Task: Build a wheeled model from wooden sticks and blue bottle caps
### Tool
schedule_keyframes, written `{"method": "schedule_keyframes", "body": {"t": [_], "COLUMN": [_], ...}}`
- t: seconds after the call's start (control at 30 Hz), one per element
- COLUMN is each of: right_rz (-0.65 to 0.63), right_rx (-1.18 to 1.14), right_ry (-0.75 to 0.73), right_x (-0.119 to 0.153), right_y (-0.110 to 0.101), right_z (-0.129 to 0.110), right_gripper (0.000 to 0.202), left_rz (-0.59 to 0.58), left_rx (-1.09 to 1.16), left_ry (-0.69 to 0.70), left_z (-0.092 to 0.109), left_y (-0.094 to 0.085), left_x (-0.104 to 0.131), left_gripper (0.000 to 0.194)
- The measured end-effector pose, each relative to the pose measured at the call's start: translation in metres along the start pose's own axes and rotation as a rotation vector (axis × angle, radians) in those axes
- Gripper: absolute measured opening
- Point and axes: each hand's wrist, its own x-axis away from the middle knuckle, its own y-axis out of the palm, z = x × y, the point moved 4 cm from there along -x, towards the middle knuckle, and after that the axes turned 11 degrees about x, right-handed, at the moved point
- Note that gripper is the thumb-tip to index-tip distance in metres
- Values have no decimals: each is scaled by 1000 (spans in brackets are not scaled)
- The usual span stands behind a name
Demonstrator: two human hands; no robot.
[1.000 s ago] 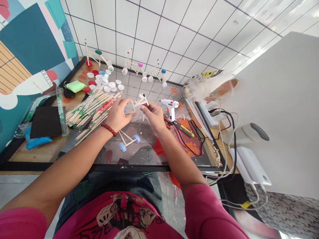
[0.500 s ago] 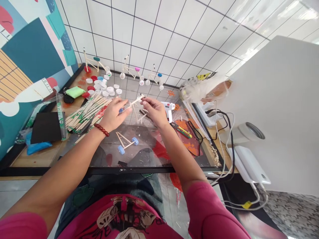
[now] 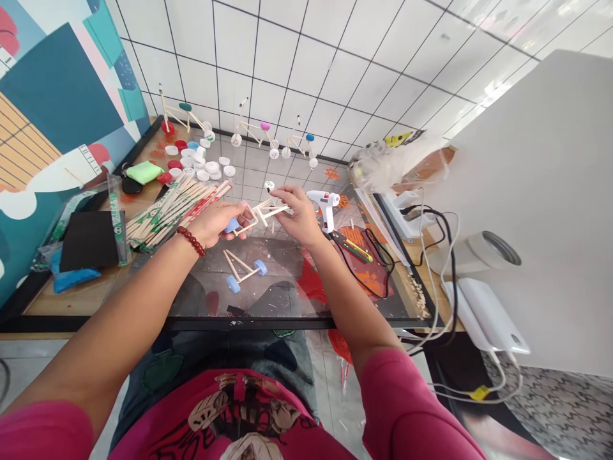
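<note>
My left hand (image 3: 221, 222) is closed around one end of a small frame of wooden sticks (image 3: 261, 214), above the table. At its fingers shows a light blue bottle cap (image 3: 232, 225). My right hand (image 3: 297, 216) pinches the other end of the same stick frame. Just beyond its fingertips is a white cap with dark marks (image 3: 269, 186); whether it is joined to the frame I cannot tell. Nearer to me, a second stick frame, V-shaped with two blue caps (image 3: 247, 277), rests on the table.
Loose wooden sticks (image 3: 167, 214) and bottle caps (image 3: 201, 165) lie at the left. Several finished stick tricycles (image 3: 253, 134) stand along the tiled wall. On the right are a white glue gun (image 3: 325, 207), a yellow-and-green cutter (image 3: 354, 248), black cables and a power strip (image 3: 400, 214).
Both hands have shifted slightly and turned the stick frame. My left fingers, spread before, now close around it. The white marked cap has come into view.
</note>
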Motion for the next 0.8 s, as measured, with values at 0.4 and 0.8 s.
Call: {"method": "schedule_keyframes", "body": {"t": [0.4, 0.8], "right_rz": [-78, -70], "right_rx": [14, -47], "right_ry": [0, 68], "right_x": [4, 4], "right_y": [9, 10], "right_z": [-1, -1], "right_gripper": [20, 27], "left_rz": [-28, 25], "left_rx": [41, -32], "left_ry": [-88, -15], "left_z": [-8, -4], "left_y": [-4, -5], "left_x": [-4, -4], "left_gripper": [36, 37]}}
